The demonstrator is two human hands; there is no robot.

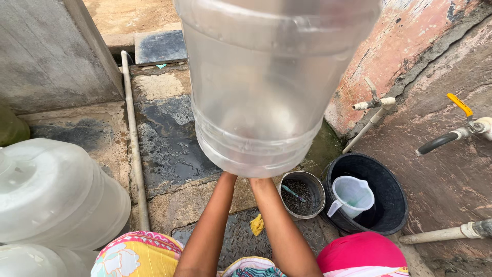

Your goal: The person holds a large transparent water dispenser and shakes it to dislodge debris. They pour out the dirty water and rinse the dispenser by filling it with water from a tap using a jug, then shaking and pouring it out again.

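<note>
both forearms raise the large clear plastic water jug [266,87] overhead; hands hidden behind it, grip cannot be told. next judged: steady tilt.

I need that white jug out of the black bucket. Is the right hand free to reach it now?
Probably not: both arms go up under the big clear water bottle, which hides the hands. The white jug sits uncovered in the black bucket, low to the right.

Clear glossy plastic bottle [261,87]; black plastic bucket [392,205]; rough stained concrete floor [164,128].
</note>
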